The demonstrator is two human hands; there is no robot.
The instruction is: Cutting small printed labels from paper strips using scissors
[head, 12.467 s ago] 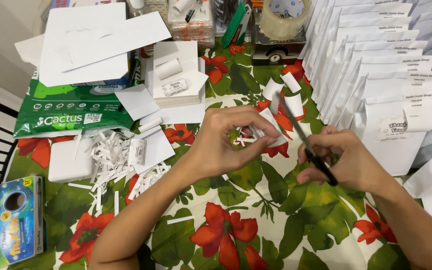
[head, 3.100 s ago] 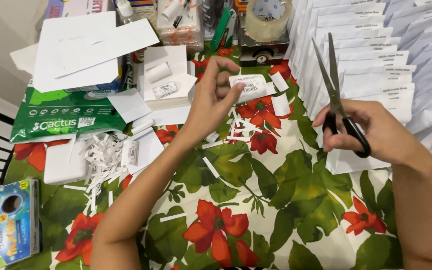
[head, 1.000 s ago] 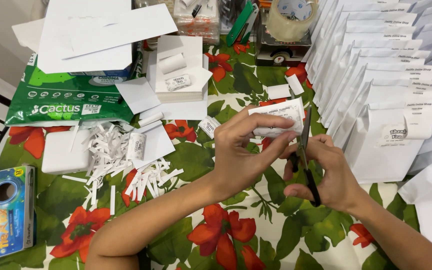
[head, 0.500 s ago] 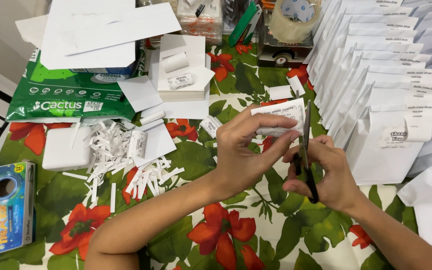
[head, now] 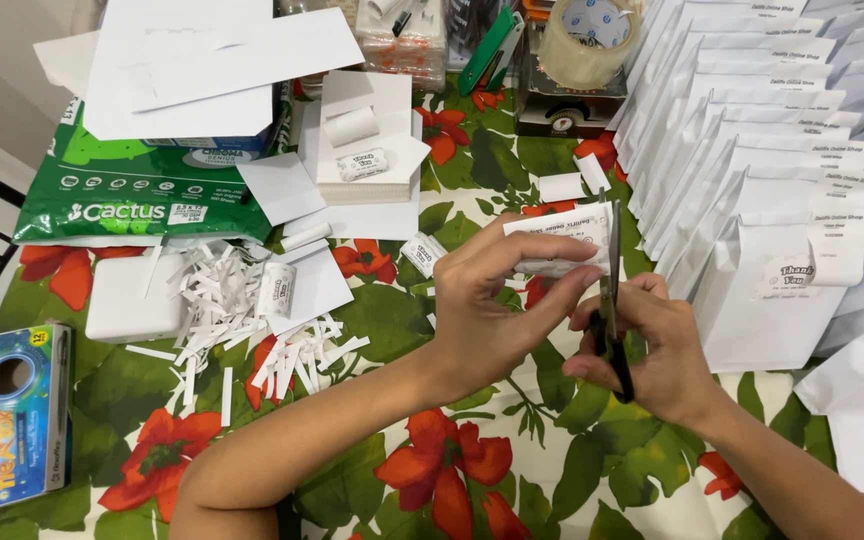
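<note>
Left hand [head: 497, 300] pinches a paper label [head: 562, 235] between thumb and fingers, holding it above the tabletop [head: 392, 320], just left of the blades. Right hand [head: 652, 350] is wrapped around the black handles of the scissors [head: 610, 290], blades pointing up and lying against the label's right edge; whether they are biting into the paper is hard to tell. White scraps [head: 242, 320] lie well off to the left, envelopes [head: 772, 180] stacked on the right.

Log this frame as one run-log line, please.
left hand: holds label strip | right hand: scissors at strip edge | paper scraps on floral tablecloth
</note>
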